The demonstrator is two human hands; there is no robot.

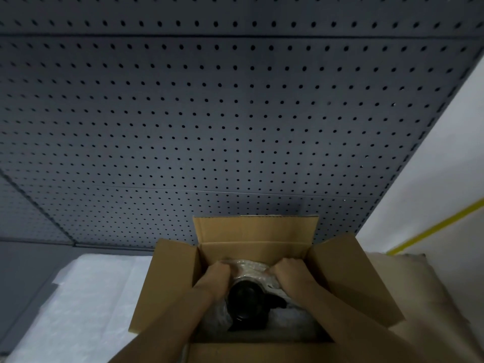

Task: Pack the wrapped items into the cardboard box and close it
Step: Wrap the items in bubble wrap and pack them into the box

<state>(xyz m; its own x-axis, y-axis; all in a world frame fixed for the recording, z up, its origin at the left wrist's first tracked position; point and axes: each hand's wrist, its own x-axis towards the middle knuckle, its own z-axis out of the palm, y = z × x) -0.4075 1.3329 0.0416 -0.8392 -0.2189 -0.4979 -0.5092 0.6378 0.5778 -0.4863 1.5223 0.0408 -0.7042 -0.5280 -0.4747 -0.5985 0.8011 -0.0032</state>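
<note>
An open cardboard box (167, 281) stands low in the head view with its four flaps spread outward. Inside lies a dark round item partly covered in bubble wrap (251, 271), its black end (245, 302) showing. Both my hands reach down into the box. My left hand (216, 280) grips the wrap on the left side of the item. My right hand (288, 277) grips the wrap on its right side. More pale wrap lines the box floor beneath, mostly hidden by my forearms.
A sheet of white bubble wrap (86, 297) lies on the surface left of the box. A beige cushion-like pad (419, 292) sits to the right. A dark grey pegboard (209, 113) rises behind; a white wall with a yellow stripe (432, 229) is at right.
</note>
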